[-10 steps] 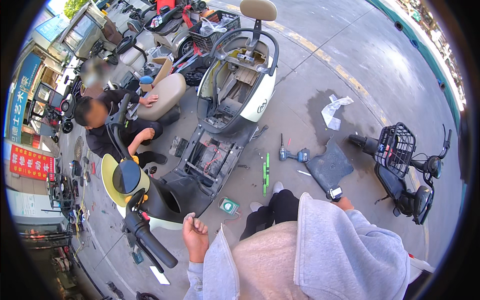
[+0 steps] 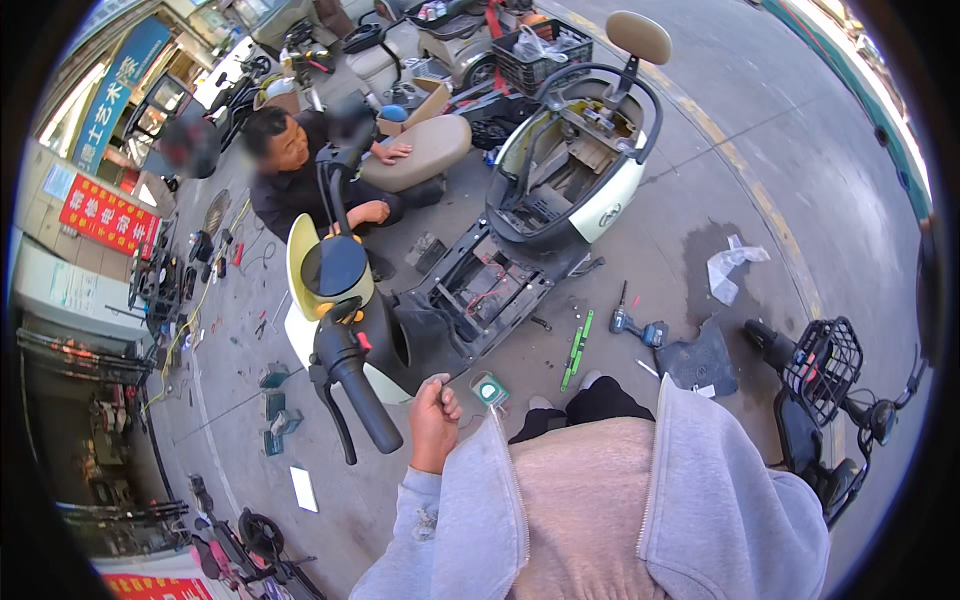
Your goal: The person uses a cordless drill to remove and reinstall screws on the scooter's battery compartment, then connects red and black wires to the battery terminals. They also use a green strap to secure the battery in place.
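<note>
My left hand (image 2: pixel 435 425) is raised in front of me with its fingers curled and the thumb drawn to them. Whatever it may hold is too small or hidden. It is close to the black handlebar grip (image 2: pixel 368 405) of a cream-and-black electric scooter (image 2: pixel 400 345), without gripping it. The scooter's seat is off, and red wires (image 2: pixel 490 290) show in its open floor compartment. My right hand is hidden behind my grey jacket (image 2: pixel 730 500). A small pale-screened thing (image 2: pixel 706 391) peeks out beside the jacket, over a dark floor mat (image 2: pixel 700 358).
Across the scooter a person in dark clothes (image 2: pixel 290 185) crouches, one hand on a beige seat (image 2: pixel 420 150). A blue cordless drill (image 2: pixel 640 328), green strips (image 2: pixel 577 350) and a green-and-white box (image 2: pixel 489 389) lie on the ground. A small basketed bike (image 2: pixel 825 375) stands at right.
My view has swung left, so the scooter appears farther right. My right hand, holding a small screened device before, has gone out of sight behind my jacket. The left hand stays curled.
</note>
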`<move>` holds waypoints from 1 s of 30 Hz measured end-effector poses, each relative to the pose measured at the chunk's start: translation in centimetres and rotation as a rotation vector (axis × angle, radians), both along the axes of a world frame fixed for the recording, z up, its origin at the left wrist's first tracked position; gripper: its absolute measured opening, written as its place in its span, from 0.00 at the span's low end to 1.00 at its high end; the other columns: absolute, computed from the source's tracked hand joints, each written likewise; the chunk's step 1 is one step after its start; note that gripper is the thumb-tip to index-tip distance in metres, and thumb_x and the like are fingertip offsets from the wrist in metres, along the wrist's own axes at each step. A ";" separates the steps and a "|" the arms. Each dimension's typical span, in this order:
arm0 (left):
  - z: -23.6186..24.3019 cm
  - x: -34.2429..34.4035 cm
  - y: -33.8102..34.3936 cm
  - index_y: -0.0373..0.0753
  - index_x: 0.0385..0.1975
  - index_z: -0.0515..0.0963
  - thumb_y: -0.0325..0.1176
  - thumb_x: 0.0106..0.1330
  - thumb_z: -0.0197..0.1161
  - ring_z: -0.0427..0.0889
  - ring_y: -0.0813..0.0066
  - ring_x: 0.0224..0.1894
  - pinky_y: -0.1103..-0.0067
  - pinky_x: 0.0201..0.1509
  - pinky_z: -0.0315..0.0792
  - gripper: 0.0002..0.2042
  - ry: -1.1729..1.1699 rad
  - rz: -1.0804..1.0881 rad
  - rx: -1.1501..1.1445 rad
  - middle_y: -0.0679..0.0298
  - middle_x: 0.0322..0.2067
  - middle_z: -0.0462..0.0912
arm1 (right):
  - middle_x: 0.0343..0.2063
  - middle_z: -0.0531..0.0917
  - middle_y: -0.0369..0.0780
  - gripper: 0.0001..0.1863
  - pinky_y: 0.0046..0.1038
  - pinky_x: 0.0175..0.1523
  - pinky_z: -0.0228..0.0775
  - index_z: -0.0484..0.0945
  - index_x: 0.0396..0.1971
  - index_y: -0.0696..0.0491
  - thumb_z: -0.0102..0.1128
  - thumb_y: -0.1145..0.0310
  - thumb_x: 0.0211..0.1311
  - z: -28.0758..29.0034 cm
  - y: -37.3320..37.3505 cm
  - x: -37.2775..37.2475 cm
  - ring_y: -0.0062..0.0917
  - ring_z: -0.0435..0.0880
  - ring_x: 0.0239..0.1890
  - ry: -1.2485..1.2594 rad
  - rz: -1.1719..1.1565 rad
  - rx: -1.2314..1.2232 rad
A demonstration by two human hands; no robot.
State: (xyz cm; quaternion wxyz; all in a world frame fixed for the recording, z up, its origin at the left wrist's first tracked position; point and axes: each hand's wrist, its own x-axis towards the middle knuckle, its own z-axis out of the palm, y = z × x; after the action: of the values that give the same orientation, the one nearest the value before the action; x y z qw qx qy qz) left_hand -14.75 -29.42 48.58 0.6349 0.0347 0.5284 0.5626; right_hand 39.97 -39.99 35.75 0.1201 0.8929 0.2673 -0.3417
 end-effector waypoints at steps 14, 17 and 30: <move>-3.3 5.0 4.2 0.34 0.37 0.76 0.31 0.71 0.51 0.60 0.88 0.17 0.86 0.19 0.55 0.08 0.125 0.119 -0.092 0.72 0.20 0.69 | 0.29 0.86 0.51 0.26 0.42 0.42 0.75 0.84 0.34 0.57 0.69 0.46 0.49 5.8 19.0 -4.4 0.47 0.86 0.37 0.255 0.481 0.439; -4.3 7.3 8.0 0.35 0.37 0.76 0.30 0.71 0.50 0.60 0.87 0.17 0.85 0.19 0.55 0.08 0.175 0.153 -0.080 0.72 0.20 0.69 | 0.27 0.85 0.50 0.26 0.39 0.40 0.76 0.85 0.32 0.56 0.70 0.46 0.48 4.8 24.6 -6.9 0.45 0.86 0.34 0.358 0.623 0.476; -17.0 9.3 18.7 0.37 0.39 0.75 0.31 0.71 0.52 0.61 0.86 0.19 0.85 0.22 0.56 0.06 0.153 0.187 -0.255 0.72 0.21 0.68 | 0.24 0.84 0.52 0.26 0.42 0.36 0.76 0.84 0.28 0.59 0.70 0.46 0.47 -6.7 37.7 -21.3 0.48 0.84 0.30 0.594 0.741 0.380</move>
State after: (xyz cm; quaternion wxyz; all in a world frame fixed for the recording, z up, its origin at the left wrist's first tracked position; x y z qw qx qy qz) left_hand -5.43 -10.71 31.58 0.5371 -0.0528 0.6431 0.5433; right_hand 18.70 -2.34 29.08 -0.0125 0.6085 0.6460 -0.4607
